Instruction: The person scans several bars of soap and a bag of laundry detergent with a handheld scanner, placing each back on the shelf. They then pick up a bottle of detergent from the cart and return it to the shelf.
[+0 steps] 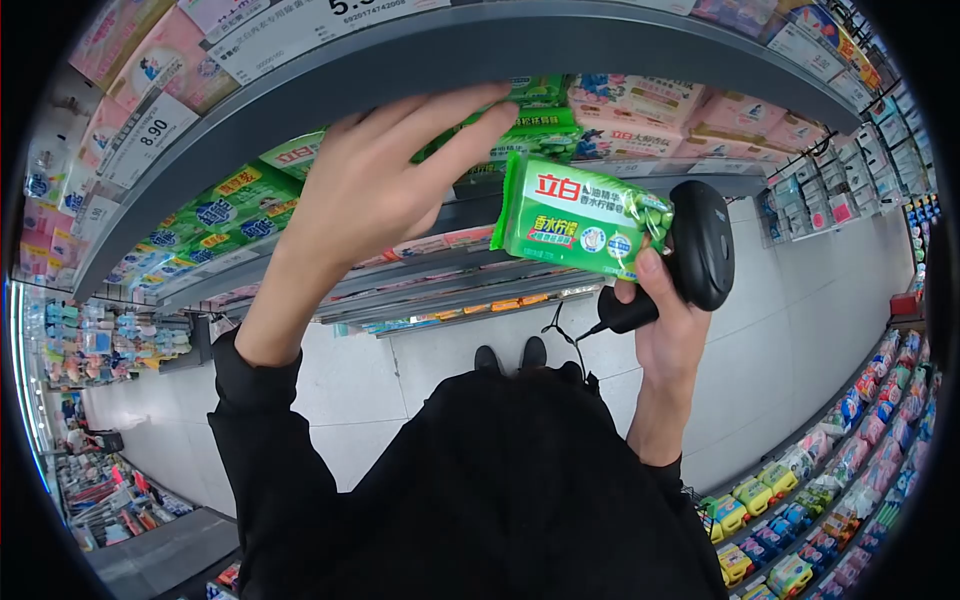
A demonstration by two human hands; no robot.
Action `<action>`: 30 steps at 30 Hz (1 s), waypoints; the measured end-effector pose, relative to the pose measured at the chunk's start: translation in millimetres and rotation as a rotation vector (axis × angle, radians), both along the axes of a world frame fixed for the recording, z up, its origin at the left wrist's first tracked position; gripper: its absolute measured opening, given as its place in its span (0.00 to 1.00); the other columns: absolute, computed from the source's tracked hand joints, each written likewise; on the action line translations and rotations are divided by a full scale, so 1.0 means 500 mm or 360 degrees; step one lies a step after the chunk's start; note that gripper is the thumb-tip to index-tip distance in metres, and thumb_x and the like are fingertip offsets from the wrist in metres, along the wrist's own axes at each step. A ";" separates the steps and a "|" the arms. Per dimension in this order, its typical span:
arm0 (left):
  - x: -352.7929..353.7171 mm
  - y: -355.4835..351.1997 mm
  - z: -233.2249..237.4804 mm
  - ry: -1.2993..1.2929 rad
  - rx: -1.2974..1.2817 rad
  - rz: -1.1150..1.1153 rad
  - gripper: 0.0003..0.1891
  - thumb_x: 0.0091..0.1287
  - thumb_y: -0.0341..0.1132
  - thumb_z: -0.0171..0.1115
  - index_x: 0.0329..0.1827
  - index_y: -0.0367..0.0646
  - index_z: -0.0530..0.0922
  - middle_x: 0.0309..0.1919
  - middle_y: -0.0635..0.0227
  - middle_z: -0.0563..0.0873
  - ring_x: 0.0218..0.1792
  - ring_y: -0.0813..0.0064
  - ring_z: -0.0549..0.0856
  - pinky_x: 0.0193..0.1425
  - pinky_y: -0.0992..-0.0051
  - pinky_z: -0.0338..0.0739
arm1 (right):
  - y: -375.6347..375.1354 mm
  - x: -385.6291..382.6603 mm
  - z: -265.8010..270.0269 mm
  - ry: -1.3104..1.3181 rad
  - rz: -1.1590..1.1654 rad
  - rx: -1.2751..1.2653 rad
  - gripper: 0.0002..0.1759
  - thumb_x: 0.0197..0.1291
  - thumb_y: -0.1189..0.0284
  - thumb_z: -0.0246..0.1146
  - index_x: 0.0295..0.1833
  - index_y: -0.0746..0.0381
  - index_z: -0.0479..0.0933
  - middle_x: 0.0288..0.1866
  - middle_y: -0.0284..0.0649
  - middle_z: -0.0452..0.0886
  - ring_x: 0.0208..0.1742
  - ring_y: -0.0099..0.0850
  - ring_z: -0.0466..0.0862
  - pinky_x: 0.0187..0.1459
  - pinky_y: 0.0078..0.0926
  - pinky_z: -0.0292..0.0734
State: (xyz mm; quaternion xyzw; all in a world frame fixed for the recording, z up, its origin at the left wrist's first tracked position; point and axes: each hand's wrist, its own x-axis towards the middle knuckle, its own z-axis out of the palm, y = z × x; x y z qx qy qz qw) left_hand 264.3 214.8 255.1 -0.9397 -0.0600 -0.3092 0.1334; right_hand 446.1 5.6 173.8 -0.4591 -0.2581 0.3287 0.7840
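Observation:
My right hand (pixel 668 325) is closed around the handle of a black barcode scanner (pixel 703 245) and also pinches a green pack of laundry soap (pixel 585 215) by its lower right end. The printed front of the pack faces up at me. Up at the shelf, my left hand (pixel 385 165) reaches in with fingers stretched forward, their tips right at a row of similar green soap packs (pixel 545 125). Part of that row is hidden behind the hand and the shelf above.
A curved grey shelf edge (pixel 480 50) with price tags runs above the soap. Pink soap packs (pixel 640 100) lie to the right, more green packs (pixel 225 215) to the left. A cable (pixel 575 345) hangs below the scanner. Another stocked shelf (pixel 760 500) stands at the lower right.

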 end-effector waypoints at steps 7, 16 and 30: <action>-0.036 -0.053 0.044 0.0238 -0.0289 -0.0046 0.41 0.50 0.50 0.73 0.70 0.47 0.74 0.63 0.63 0.81 0.62 0.57 0.80 0.58 0.58 0.72 | 0.050 0.006 0.040 -0.0093 0.0131 0.0087 0.15 0.65 0.77 0.66 0.56 0.68 0.74 0.43 0.39 0.79 0.32 0.26 0.77 0.34 0.25 0.73; -0.055 -0.039 0.021 -0.0018 -0.0329 0.0169 0.36 0.52 0.33 0.73 0.69 0.48 0.75 0.59 0.61 0.83 0.57 0.56 0.82 0.58 0.59 0.74 | 0.111 -0.002 0.069 -0.0123 0.0155 0.0247 0.18 0.62 0.77 0.71 0.56 0.67 0.78 0.41 0.40 0.84 0.31 0.26 0.81 0.34 0.24 0.78; -0.113 0.003 0.030 -0.0051 -0.0412 0.0379 0.19 0.62 0.25 0.64 0.58 0.40 0.78 0.41 0.50 0.87 0.39 0.45 0.85 0.41 0.58 0.79 | 0.175 -0.015 0.088 -0.0152 0.0054 0.0292 0.15 0.60 0.79 0.71 0.53 0.67 0.79 0.41 0.40 0.84 0.36 0.31 0.86 0.41 0.27 0.81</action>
